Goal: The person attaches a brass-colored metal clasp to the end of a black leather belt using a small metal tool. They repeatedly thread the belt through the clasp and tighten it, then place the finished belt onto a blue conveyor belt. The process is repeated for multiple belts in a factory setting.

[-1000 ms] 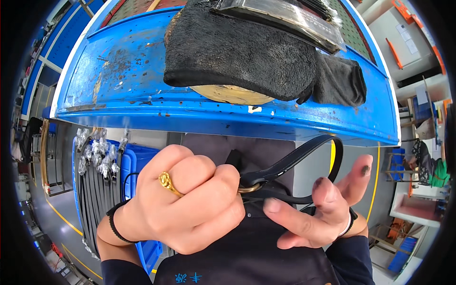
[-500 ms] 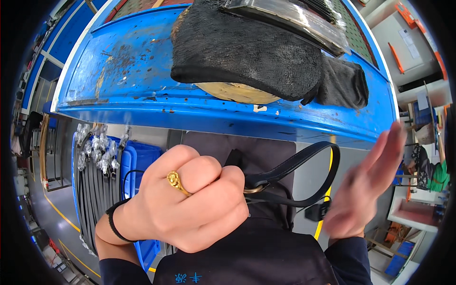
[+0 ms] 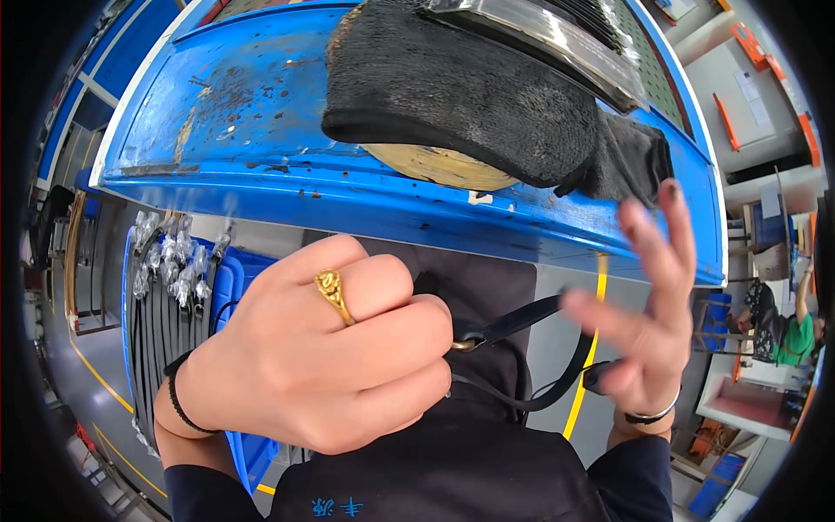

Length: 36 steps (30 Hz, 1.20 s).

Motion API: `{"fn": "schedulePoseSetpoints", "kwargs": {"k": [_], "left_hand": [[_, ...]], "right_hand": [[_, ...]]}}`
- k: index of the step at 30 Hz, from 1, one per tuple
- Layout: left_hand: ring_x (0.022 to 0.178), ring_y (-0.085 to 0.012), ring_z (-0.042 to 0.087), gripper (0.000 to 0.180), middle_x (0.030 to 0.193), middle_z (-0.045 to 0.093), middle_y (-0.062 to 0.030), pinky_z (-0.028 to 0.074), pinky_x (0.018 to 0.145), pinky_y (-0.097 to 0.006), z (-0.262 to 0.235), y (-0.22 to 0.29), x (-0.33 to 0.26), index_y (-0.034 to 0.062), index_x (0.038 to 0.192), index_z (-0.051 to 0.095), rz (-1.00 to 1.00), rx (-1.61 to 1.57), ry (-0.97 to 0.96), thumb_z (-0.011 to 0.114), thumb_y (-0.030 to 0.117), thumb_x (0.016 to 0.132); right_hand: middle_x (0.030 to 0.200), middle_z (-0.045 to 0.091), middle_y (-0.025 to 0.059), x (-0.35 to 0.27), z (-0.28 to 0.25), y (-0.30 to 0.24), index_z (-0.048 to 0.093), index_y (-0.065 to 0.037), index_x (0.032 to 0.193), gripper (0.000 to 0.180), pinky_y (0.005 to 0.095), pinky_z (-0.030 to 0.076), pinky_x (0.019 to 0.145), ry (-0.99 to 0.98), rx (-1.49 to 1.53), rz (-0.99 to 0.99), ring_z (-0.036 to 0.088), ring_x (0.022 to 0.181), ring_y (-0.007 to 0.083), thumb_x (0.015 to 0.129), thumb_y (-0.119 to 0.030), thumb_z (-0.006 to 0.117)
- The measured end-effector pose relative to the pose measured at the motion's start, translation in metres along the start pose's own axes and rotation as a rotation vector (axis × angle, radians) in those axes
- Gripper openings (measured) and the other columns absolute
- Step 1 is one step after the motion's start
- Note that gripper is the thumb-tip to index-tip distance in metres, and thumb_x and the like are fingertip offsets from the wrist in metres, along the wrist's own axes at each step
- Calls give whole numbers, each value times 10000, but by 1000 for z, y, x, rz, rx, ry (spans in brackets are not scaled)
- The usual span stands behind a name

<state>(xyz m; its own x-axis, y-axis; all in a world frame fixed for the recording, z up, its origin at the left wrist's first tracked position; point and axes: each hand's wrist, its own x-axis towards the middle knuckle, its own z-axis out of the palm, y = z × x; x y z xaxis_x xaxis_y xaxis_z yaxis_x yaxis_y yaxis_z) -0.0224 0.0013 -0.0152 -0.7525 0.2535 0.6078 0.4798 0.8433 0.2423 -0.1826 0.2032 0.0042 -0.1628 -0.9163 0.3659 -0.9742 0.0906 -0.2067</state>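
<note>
My left hand (image 3: pixel 322 348) is a closed fist in front of my apron, wrapped round one end of a black belt (image 3: pixel 522 322). A brass-coloured metal piece (image 3: pixel 465 345), perhaps the buckle, shows at the fist's right side; most of it is hidden. From there the belt bends out to the right in a loop. My right hand (image 3: pixel 648 322) is beside that loop, its fingers spread and a little blurred. One fingertip overlaps the loop's outer bend; whether it touches I cannot tell.
Ahead stands a blue, paint-worn workbench (image 3: pixel 252 113) with a black fuzzy cloth (image 3: pixel 461 104) over a rounded, yellowish block (image 3: pixel 439 165). A clear-topped tray (image 3: pixel 557 43) lies behind it. At left, several black belts (image 3: pixel 174 348) hang by a blue bin (image 3: pixel 228 287). Another person (image 3: pixel 796 339) is far right.
My right hand has turned, spread its fingers and come left to the belt loop. The loop has narrowed and sunk slightly. My left fist stays closed on the belt.
</note>
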Motion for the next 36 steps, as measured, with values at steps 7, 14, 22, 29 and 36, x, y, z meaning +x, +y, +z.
{"fn": "schedulePoseSetpoints", "kwargs": {"k": [7, 14, 22, 29, 36], "left_hand": [[549, -175, 453, 163, 701, 511, -35, 323, 451, -279, -1, 1, 2, 79, 539, 478, 18, -4, -15, 587, 181, 474], [547, -173, 451, 174, 704, 509, -34, 322, 450, -276, -2, 1, 1, 80, 545, 481, 22, -11, -21, 591, 195, 477], [550, -178, 461, 149, 701, 513, -31, 332, 462, -280, -11, 1, -3, 76, 542, 494, -27, 10, -13, 584, 159, 456], [526, -197, 447, 150, 678, 515, -29, 342, 484, -293, -19, -4, -7, 76, 530, 502, -149, -97, -23, 543, 107, 389], [499, -197, 417, 174, 603, 500, -30, 314, 480, -292, -20, -8, -2, 79, 520, 507, -266, -265, -55, 514, 107, 348]], "right_hand": [[1281, 417, 120, 6, 7, -13, 677, -268, 915, 571, 517, 138, 1016, -79, -59, -260, 255, 1245, 418, 786, -645, 268], [1283, 410, 148, 11, 10, -14, 669, -234, 940, 576, 524, 157, 1014, -108, -15, -214, 241, 1251, 415, 802, -627, 272], [1305, 383, 175, 11, 3, 27, 575, -86, 1117, 454, 440, 181, 1032, 225, -30, 181, 255, 1271, 329, 909, -396, 315], [1296, 420, 114, -6, 4, 60, 632, -58, 1009, 315, 441, 167, 1030, 59, -435, 353, 251, 1275, 313, 879, -265, 434], [1324, 354, 84, -5, -7, -6, 637, -344, 990, 495, 530, 156, 1023, -39, -298, -287, 207, 1260, 413, 780, -650, 309]]}}
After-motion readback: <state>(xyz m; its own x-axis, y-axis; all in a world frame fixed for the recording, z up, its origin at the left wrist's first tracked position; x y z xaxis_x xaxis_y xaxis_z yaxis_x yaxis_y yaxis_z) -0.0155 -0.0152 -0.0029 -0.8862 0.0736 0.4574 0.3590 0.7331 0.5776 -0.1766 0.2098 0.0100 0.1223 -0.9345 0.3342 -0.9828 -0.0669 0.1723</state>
